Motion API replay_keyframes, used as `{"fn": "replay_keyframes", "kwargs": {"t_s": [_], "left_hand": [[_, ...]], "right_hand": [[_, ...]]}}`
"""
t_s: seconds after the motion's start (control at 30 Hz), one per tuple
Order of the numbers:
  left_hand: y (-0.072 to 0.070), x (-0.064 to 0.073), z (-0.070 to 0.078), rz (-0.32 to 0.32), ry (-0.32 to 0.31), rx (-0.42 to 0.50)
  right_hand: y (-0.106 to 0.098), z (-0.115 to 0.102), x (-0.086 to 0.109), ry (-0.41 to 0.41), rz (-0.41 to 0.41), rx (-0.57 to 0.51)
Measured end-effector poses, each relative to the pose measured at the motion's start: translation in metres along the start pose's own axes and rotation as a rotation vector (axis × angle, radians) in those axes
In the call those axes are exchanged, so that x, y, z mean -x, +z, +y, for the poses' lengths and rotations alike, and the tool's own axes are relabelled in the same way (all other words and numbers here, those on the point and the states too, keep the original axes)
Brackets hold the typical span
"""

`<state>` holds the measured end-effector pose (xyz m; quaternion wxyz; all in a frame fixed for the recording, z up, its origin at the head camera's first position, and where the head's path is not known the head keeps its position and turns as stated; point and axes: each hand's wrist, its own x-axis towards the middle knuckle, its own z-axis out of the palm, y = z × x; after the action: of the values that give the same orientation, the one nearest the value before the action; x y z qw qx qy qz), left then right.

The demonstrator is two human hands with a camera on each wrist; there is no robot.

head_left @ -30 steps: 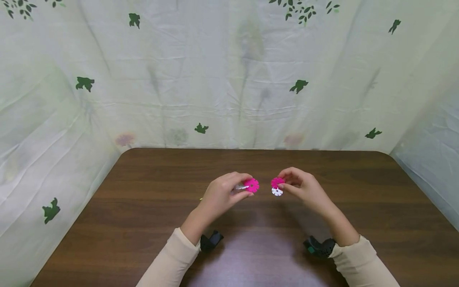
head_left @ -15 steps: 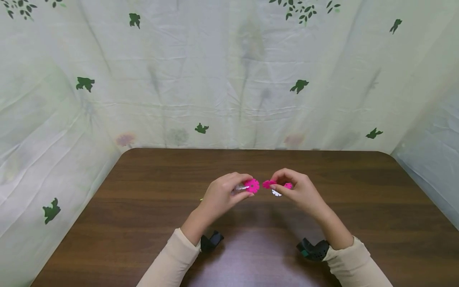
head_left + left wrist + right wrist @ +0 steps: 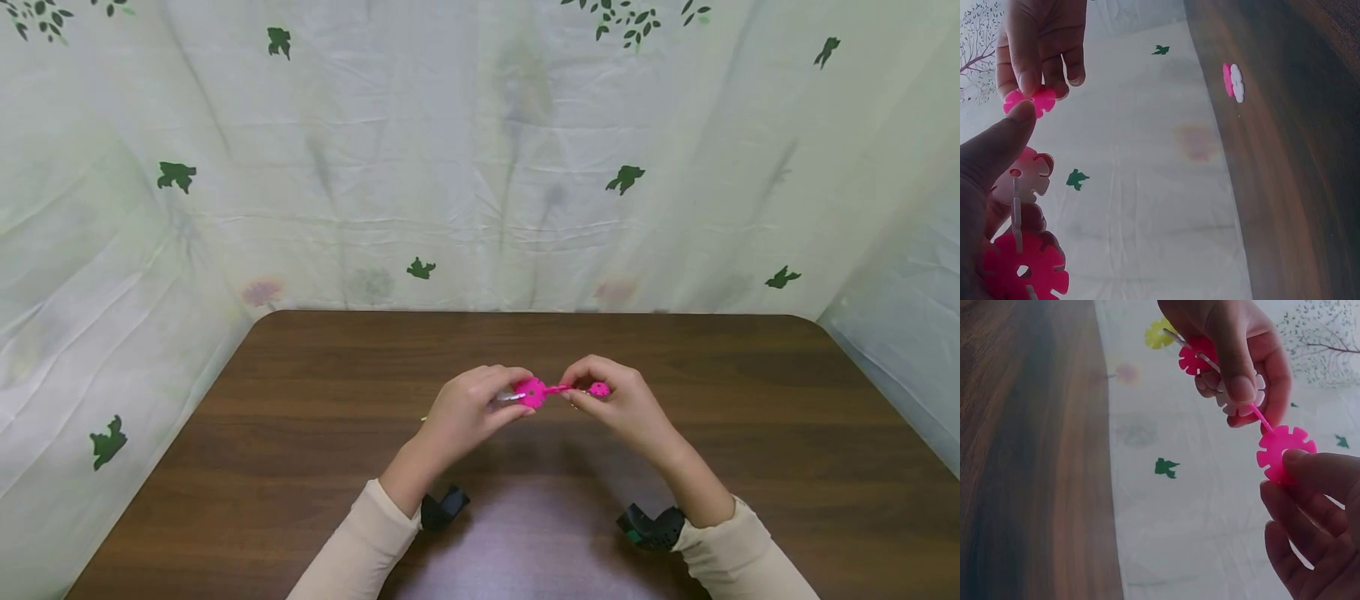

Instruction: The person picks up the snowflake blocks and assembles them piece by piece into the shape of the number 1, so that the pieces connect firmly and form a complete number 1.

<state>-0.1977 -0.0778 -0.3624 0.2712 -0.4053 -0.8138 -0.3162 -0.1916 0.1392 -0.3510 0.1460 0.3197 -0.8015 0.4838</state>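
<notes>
My left hand (image 3: 472, 404) pinches one end of a chain of notched plastic discs. In the right wrist view a yellow disc (image 3: 1159, 334), a pink disc (image 3: 1196, 357) and a white disc (image 3: 1252, 392) show in it, with thin edge-on discs between them. A pink disc (image 3: 531, 392) sticks out past the left fingertips. My right hand (image 3: 618, 396) pinches another pink notched disc (image 3: 1285, 453) between thumb and fingers. Its edge meets the edge-on pink disc (image 3: 1262, 417) at the chain's end. Fingers hide parts of both.
A loose pink disc (image 3: 1228, 80) and a white disc (image 3: 1238, 83) lie side by side on the brown wooden table (image 3: 300, 467). A pale curtain (image 3: 465, 167) with green bird shapes hangs behind the table. Black wrist cameras (image 3: 651, 527) sit on both wrists.
The right hand has moved left, away from the loose discs, and its pink disc has come up against the chain's end disc. The left hand has barely moved.
</notes>
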Motion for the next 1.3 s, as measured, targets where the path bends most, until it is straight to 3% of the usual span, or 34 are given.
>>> {"fn": "replay_keyframes", "kwargs": {"t_s": [0.2, 0.4, 0.6, 1.3], "left_hand": [[0.0, -0.001, 0.002, 0.005, 0.02, -0.007], [0.0, 0.0, 0.002, -0.004, 0.016, -0.022], [0.002, 0.001, 0.001, 0.006, 0.026, -0.033], [0.003, 0.0, 0.001, 0.023, 0.039, -0.028]], "right_hand": [[0.001, -0.017, -0.002, -0.118, 0.041, 0.024], [0.003, 0.002, 0.0, -0.192, 0.05, 0.013], [0.004, 0.013, 0.001, -0.208, 0.033, -0.008], [0.009, 0.013, 0.001, -0.247, 0.054, -0.032]]}}
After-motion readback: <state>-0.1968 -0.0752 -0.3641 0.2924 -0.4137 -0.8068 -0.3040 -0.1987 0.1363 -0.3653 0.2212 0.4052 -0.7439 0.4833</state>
